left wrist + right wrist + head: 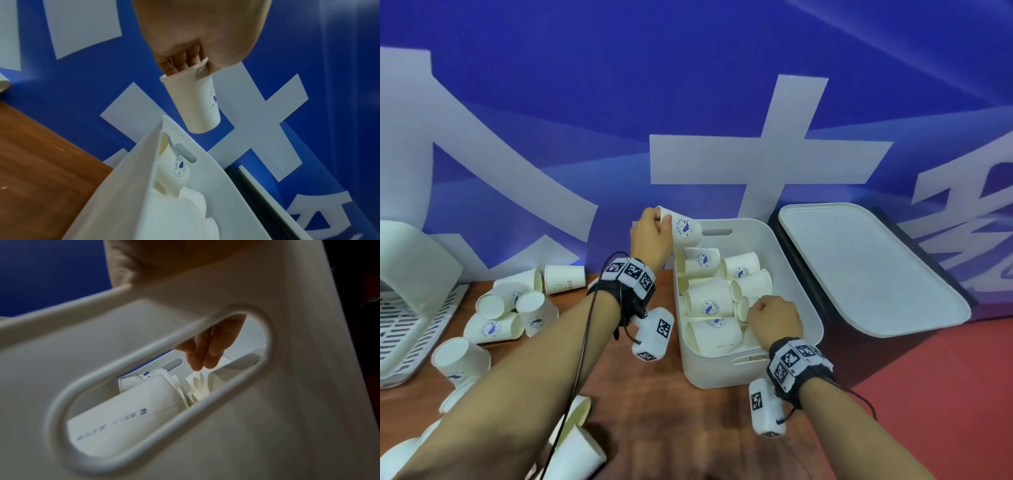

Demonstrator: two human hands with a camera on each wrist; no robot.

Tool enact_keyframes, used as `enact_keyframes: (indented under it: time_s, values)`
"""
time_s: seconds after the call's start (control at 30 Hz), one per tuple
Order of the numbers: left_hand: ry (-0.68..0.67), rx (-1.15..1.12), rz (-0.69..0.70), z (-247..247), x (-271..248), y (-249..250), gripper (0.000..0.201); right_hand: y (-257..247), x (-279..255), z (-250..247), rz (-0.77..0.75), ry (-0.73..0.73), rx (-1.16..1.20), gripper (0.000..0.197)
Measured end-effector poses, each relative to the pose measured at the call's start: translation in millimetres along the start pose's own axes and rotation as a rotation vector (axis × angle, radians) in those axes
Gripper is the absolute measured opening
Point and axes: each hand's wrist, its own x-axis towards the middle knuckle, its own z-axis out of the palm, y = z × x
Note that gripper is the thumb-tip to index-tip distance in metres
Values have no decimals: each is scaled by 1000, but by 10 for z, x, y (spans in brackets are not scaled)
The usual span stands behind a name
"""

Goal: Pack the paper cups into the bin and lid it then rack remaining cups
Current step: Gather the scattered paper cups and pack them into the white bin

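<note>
My left hand point(654, 233) pinches the rim of a white paper cup point(685, 231) with a blue logo, held tilted above the far left corner of the white bin point(803, 274). In the left wrist view the cup point(195, 104) hangs from my fingers point(180, 63) just over the bin's rim point(127, 186). Several cups point(709, 305) lie on their sides in the bin. My right hand point(774, 317) is curled inside the bin near its front. Through the handle slot its fingertips point(200, 358) appear to pinch a cup's rim point(195, 378).
The bin's white lid point(859, 267) lies flat to the right, against the blue wall. Several loose cups point(510, 308) are scattered on the wooden table to the left, more at the near left point(575, 448). A white slotted rack point(407, 308) stands at the far left.
</note>
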Motion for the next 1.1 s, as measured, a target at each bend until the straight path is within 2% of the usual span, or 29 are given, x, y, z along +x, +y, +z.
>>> enact_keyframes:
  time_s: [0.17, 0.4, 0.57, 0.67, 0.73, 0.77, 0.83, 0.9, 1.0, 1.1]
  values:
    - [-124, 31, -24, 282, 242, 106, 30, 21, 32, 10, -39, 5, -3, 24]
    - [-114, 77, -71, 613, 340, 32, 30, 7, 111, -5, -103, -9, -11, 29]
    - [-153, 280, -79, 718, 358, -103, 41, -12, 181, 8, -137, -37, -37, 26]
    - [-109, 422, -15, 782, 340, -96, 55, -16, 211, 13, -151, -52, -37, 26]
    - [-93, 527, 128, 817, 316, -47, 67, -32, 228, 9, -162, -71, -43, 27]
    - [-122, 581, 222, 836, 314, -23, 73, -38, 235, 11, -163, -80, -45, 27]
    - [-263, 747, 407, 894, 310, 9, 85, -35, 245, 12, -156, -96, -41, 27]
    - [-449, 931, 501, 967, 290, 9, 91, -29, 237, 8, -148, -102, -33, 26]
    - [-637, 1101, 389, 1047, 240, -59, 97, -15, 209, -4, -148, -94, -25, 27]
    - [-662, 1210, 296, 1047, 198, -121, 104, -5, 188, 3, -153, -82, -25, 28]
